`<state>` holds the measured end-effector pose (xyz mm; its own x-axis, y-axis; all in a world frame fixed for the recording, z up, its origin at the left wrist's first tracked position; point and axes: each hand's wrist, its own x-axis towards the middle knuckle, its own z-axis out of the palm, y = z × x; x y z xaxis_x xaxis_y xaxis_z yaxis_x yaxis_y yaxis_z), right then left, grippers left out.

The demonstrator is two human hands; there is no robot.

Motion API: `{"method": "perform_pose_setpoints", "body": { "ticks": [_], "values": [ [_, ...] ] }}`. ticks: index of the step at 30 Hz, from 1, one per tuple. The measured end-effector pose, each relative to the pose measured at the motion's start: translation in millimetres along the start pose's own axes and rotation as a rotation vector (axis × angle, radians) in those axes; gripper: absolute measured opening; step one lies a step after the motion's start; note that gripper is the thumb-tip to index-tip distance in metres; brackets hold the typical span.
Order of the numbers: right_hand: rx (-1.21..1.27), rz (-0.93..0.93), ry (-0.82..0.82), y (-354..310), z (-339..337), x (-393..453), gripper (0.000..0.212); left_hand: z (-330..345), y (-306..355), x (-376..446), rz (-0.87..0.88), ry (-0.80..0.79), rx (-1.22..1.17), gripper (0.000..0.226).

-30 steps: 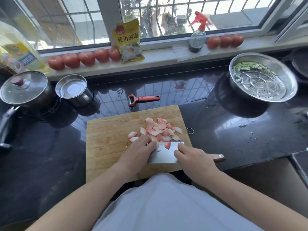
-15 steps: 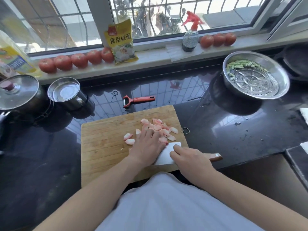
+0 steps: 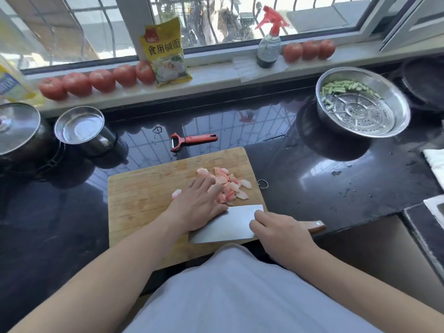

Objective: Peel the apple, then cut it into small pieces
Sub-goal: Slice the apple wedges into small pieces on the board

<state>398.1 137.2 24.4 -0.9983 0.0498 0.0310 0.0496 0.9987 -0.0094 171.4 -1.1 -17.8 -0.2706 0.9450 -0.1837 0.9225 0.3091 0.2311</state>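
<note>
At the table's (image 3: 300, 179) left edge we see a lidded pot (image 3: 20, 131) with a steel cup (image 3: 81, 128) beside it. Toward the near edge lies the cutting board (image 3: 144, 198), a red peeler (image 3: 192, 140) just behind it. Our left hand (image 3: 197, 207) lies flat on the board, its straight fingers (image 3: 206, 183) resting on the pile of pink apple pieces (image 3: 230, 186) near the board's far right corner. Beside it the cleaver (image 3: 228, 224) lies tilted on the board's near right part; our right hand (image 3: 281, 234) has its fingers curled round the handle. Near the far right corner stands a steel basin (image 3: 394, 102) holding green bits.
</note>
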Motion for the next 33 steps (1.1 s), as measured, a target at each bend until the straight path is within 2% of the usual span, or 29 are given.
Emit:
{"method": "perform_pose_setpoints", "body": {
  "ticks": [5,8,10,13,15,17,20,23,25,27,33],
  "values": [
    [0.003,-0.019,-0.005,7,-6,-8,0.039,1,-7,21,0.061,0.045,0.153,0.061],
    [0.047,0.019,-0.062,6,-6,-14,0.042,-7,-13,30,-0.053,0.030,0.117,0.062],
    [0.137,0.098,-0.118,6,-4,-17,0.046,-17,-17,30,-0.195,0.075,0.015,0.074],
    [0.290,0.190,-0.166,-2,4,-15,0.037,-27,-33,11,-0.535,0.276,-0.459,0.054],
    [0.365,0.226,-0.228,-16,13,-8,0.022,-34,-48,-21,-0.771,0.416,-0.710,0.051],
    [0.406,0.240,-0.321,-35,17,7,0.006,-36,-61,-59,-0.963,0.519,-0.811,0.045],
    [0.535,0.248,-0.449,-74,15,37,0.017,-24,-70,-114,-1.185,0.471,-0.814,0.024],
    [0.592,0.298,-0.466,-118,16,62,0.013,1,-75,-150,-1.183,0.377,-0.750,0.018],
    [0.607,0.372,-0.456,-146,22,75,0.011,14,-79,-167,-1.115,0.268,-0.647,0.028],
    [0.657,0.476,-0.411,-168,26,83,0.019,18,-79,-179,-1.006,0.167,-0.519,0.036],
    [0.597,0.794,-0.212,-161,24,73,0.016,24,-82,-205,-0.696,-0.040,-0.271,0.050]
  ]
}}
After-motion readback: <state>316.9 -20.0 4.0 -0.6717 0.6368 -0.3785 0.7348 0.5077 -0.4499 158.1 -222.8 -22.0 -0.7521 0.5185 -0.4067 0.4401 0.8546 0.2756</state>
